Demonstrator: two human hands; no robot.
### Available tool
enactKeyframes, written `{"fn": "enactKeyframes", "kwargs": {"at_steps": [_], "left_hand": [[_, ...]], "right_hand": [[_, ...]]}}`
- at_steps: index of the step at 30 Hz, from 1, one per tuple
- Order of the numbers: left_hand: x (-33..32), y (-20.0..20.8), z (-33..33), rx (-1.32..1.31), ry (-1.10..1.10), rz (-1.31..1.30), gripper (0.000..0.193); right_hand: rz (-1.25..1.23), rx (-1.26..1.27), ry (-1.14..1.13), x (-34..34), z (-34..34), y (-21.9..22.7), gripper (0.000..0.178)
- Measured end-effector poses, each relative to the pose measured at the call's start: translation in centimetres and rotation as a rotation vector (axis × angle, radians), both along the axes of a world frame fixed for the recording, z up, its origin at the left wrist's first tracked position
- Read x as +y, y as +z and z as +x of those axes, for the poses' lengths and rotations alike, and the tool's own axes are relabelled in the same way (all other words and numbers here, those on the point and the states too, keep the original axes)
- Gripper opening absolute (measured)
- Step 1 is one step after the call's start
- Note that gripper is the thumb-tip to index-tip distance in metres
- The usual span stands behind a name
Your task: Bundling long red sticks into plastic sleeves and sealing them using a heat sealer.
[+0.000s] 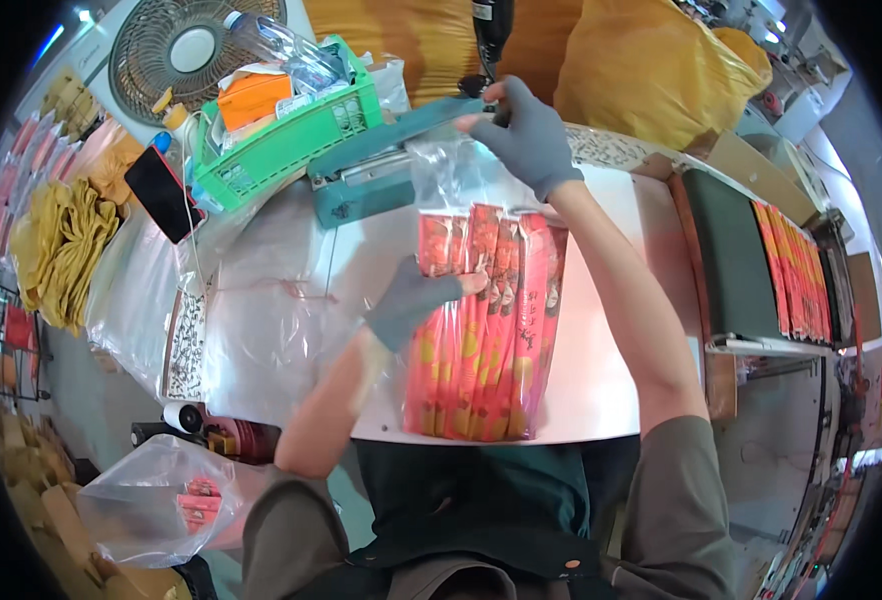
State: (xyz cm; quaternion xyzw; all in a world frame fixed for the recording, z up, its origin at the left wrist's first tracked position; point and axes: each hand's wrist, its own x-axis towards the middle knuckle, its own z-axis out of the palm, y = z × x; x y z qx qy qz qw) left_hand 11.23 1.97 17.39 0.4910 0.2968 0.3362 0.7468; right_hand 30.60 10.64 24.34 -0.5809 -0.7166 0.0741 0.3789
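Head view: red packets point(476, 375) under left grip point(408, 303), apart from right grip point(529, 140); pinch unclear in both.

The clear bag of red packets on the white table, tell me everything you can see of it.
The bag looks like glossy clear plastic. It lies on the table, holding long red packets with yellow patterns, side by side, its lower end near the front edge. Its slack upper part reaches a teal device. The grey-gloved left hand rests on it.
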Motion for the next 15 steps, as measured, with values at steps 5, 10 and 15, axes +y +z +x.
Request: {"fn": "enactKeyframes", "kwargs": {"at_steps": [5,10,15], "left_hand": [[4.9,-2.3,0.1,-0.092,-0.036,-0.089,0.030],[11.9,-7.7,-2.1,-0.231,0.159,-0.208,0.025],[13.2,-9.2,-2.2,-0.089,0.273,-0.065,0.038]], "right_hand": [[-0.028,0.037,-0.081,5.7,-0.6,-0.9,0.106],[0.329,0.100,-0.051,10.4,1.0,-3.3,0.052],[0.016,-0.094,-0.157,10.9,1.8,-8.2,0.031]]}}
